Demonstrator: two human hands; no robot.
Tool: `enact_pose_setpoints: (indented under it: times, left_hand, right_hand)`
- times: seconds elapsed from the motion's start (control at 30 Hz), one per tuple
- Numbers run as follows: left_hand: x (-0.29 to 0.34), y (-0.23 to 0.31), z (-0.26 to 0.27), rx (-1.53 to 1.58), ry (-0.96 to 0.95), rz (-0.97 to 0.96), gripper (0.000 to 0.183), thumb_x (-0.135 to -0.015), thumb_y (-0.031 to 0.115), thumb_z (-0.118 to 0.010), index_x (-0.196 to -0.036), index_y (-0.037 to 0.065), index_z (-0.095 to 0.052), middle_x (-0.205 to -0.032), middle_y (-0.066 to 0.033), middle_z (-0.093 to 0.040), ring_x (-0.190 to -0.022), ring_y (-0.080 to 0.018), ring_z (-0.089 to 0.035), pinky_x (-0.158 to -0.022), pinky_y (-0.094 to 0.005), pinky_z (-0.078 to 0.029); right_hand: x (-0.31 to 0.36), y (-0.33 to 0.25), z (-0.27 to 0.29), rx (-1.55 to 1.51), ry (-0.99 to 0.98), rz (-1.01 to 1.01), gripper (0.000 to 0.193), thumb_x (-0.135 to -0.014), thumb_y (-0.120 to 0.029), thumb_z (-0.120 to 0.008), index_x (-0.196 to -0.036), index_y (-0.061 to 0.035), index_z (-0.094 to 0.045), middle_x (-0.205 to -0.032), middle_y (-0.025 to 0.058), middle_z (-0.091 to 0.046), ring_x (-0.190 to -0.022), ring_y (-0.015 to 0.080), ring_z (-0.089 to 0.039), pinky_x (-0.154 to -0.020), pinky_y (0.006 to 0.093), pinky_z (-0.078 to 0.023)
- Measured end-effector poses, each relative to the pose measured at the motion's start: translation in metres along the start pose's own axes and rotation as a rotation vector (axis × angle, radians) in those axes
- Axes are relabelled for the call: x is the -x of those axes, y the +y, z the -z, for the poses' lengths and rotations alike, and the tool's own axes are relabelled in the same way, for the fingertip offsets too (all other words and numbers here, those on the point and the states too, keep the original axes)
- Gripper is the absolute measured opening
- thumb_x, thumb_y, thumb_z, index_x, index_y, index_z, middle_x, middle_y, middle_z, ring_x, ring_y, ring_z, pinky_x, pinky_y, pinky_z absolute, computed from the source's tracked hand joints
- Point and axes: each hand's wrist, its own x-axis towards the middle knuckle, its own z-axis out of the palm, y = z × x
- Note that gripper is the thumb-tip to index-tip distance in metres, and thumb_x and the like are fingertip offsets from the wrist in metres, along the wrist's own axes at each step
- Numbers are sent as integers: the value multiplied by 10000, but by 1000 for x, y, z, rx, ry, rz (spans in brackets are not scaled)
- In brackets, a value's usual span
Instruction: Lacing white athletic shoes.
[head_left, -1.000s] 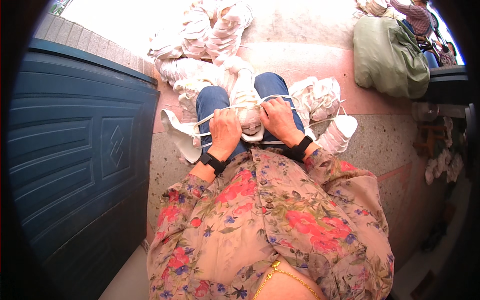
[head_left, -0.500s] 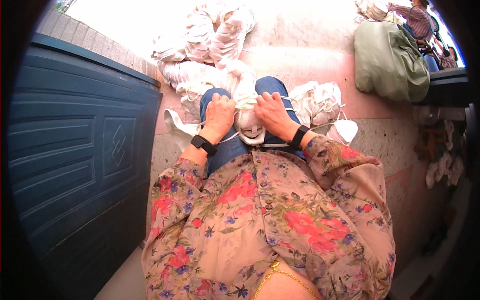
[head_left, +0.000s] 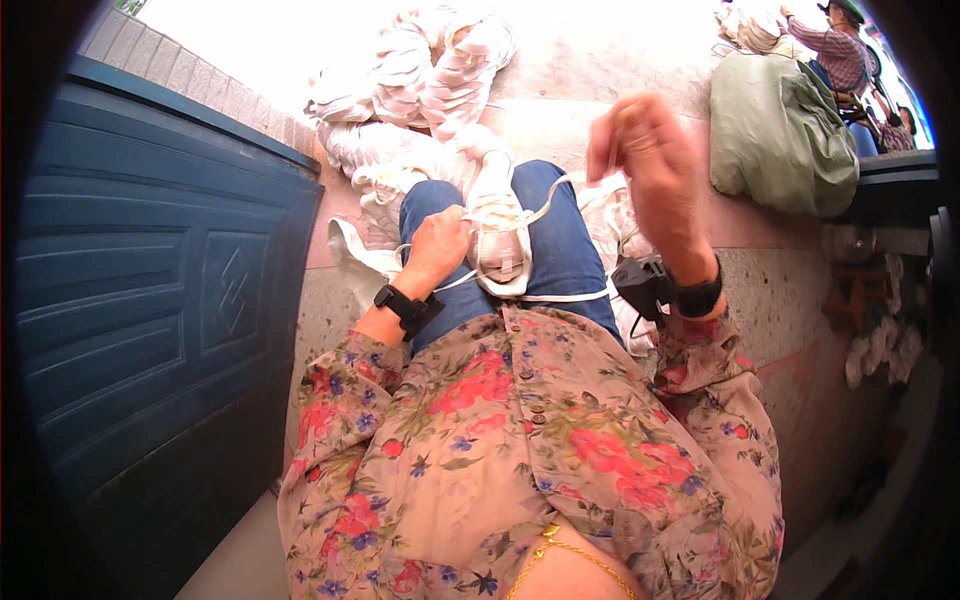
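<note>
Head view: one white shoe [head_left: 497,250] is lying between the knees, near the centre of the frame. Its long axis is running from top to bottom of the frame, with the rounded toe pointing toward the lower edge.

The left hand [head_left: 437,246] is the nearer one: it is resting just beside the shoe's left side, and its curled fingers are closing on a strand of white lace [head_left: 546,208] at the shoe. The right hand [head_left: 655,170] is hovering well apart, up and to the right. Its fingers are bending, and the lace is leading toward them from the shoe's right side; blur is hiding whether they are gripping it. From these fingers, the shoe is lying down and to the left.

Blue jeans [head_left: 565,245] are flanking the shoe on both sides, and another white strand is crossing the right thigh. More white shoes [head_left: 440,85] are lying piled at the upper centre; others are showing beside the right knee, partly behind the right wrist. A green bag [head_left: 780,135] is standing at upper right, beyond the right hand. A blue door [head_left: 150,250] is bounding the left of the frame.
</note>
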Motion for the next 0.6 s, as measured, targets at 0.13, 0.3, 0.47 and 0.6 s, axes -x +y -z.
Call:
enact_pose_setpoints:
  times: [0.13, 0.3, 0.47, 0.6]
  left_hand:
    - [2, -1, 1, 60, -42, 62, 241, -834, 211, -484, -813, -12, -572, -760, -252, -591, -764, -409, -573, -672, -468, -455]
    - [4, 0, 3, 45, -38, 84, 243, -835, 202, -476, -809, -20, -572, -757, -249, -591, -764, -408, -574, -668, -465, -457]
    - [2, 1, 0, 1, -29, 65, 233, -839, 192, -479, -787, -20, -558, -741, -249, -585, -748, -414, -569, -652, -475, -449]
    - [2, 3, -2, -73, 14, 32, 216, -843, 179, -470, -805, -21, -542, -740, -254, -583, -744, -419, -568, -646, -479, -446]
  right_hand:
    - [25, 69, -20, 69, -240, -638, 207, -913, -204, -464, -821, -27, -519, -612, -6, -525, -482, 53, -441, -418, 210, -356]
    - [59, 135, -42, 135, -410, -934, 254, -880, -160, -457, -1063, -23, -567, -593, 6, -536, -432, 63, -471, -392, 202, -378]
    - [70, 162, -60, 487, -285, -539, 248, -811, -95, -440, -960, 25, -599, -669, 232, -585, -611, 314, -615, -602, 395, -477]
    - [64, 163, -68, 745, -313, -362, 213, -820, -158, -478, -828, 22, -592, -736, 245, -598, -684, 368, -610, -630, 417, -472]
